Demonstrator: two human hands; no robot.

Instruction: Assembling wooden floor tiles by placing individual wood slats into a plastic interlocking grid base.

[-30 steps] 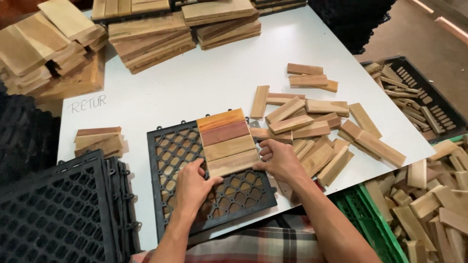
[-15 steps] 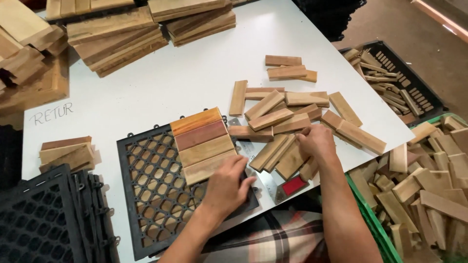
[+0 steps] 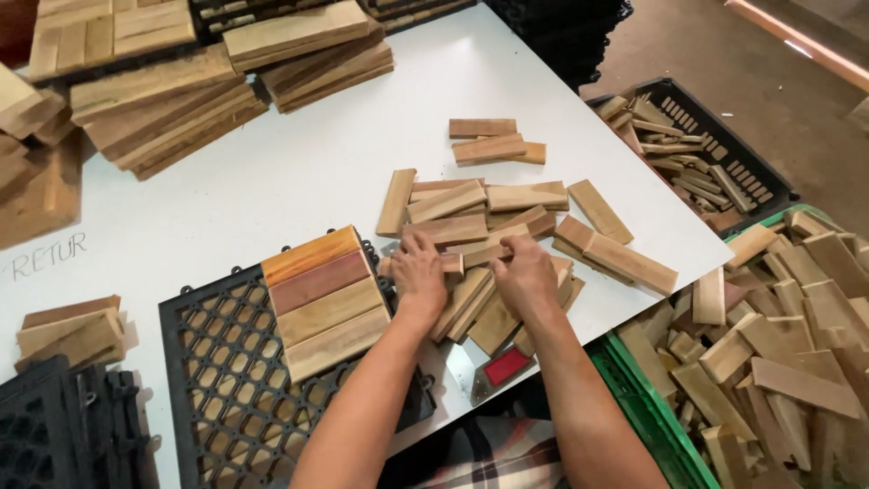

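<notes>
We note both hands on the loose slat pile (image 3: 489, 240) at the table's near right, just right of the black grid (image 3: 226, 380). Left hand (image 3: 419, 272) lies palm down on the pile, fingers curled over a short slat (image 3: 444, 263) and gripping its end. Right hand (image 3: 523, 276) sits just beside it, fingers bent down onto the same slat cluster; we cannot tell whether they clamp a piece or only press on it. The grid lies flat at the near edge of the white table (image 3: 299, 172), with four slats (image 3: 324, 299) seated side by side in its upper right corner: orange, reddish, two pale. Its remaining cells are open. A small red block (image 3: 507, 366) lies at the table edge below the hands. Finished tile stacks (image 3: 172, 100) stand at the far left. A black crate (image 3: 724, 163) and a green crate (image 3: 647, 417) hold more slats at right.
</notes>
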